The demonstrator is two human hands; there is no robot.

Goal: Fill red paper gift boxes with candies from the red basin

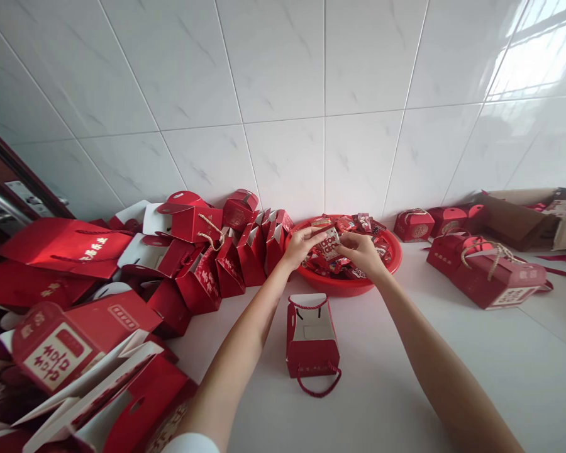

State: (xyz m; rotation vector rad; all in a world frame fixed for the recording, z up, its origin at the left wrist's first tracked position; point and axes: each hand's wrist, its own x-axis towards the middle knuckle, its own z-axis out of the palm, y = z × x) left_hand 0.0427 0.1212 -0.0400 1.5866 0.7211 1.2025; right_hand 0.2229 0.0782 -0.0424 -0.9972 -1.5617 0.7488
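Two bare hands meet near the center of the frame over a red plastic basin (339,288) heaped with small wrapped pieces (362,222), apparently sweets. The left hand (304,246) and the right hand (361,251) pinch a pale, red-printed packet (329,244) between them, fingertips on opposite edges. Just below the basin, on a white countertop (382,390), stands an open red gift box (311,360) with two dark-red cord handles.

Handling the packet well would seem to call for a light grip at the edges, thumbs clear of the print, wrists level and the packet kept above the basin, where a slip would be caught.

Writing is plentiful, though little is sharp. A red gift box (94,333) at lower left carries a pale label with large dark-red characters, seemingly double happiness; a red rope-handled gift box (493,277) at right shows a similar panel. On a red gift bag (33,248) at far left, pale characters appear to end in "居乐业," the first unclear. A small red box (415,228) near the wall bears a round gold emblem. The packet's lettering and any brand name cannot be read.
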